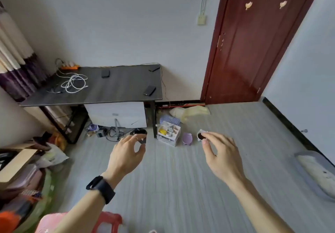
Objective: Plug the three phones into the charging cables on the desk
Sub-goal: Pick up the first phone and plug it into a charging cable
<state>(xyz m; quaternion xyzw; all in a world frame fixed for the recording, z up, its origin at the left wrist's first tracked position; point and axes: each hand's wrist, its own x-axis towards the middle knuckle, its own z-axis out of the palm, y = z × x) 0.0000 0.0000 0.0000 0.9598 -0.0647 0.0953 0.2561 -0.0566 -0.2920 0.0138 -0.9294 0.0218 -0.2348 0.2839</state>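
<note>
A dark desk (116, 95) stands against the far wall. Three dark phones lie on it: one at the back middle (105, 73), one at the back right corner (154, 68), one near the front right edge (149, 90). White charging cables (74, 83) lie coiled on the desk's left part, running from an orange power strip (69, 67) at the back left. My left hand (126, 154), with a black wristband, and my right hand (220, 153) hover over the floor, well short of the desk. Both hold nothing, fingers loosely curled and apart.
Under the desk sits a white drawer unit (117, 114) with tangled wires on the floor. A small organiser box (168, 133), a purple cup (187, 138) and a white cup (200, 135) stand on the floor right of the desk leg. A red door (253, 42) is at right; clutter fills the left.
</note>
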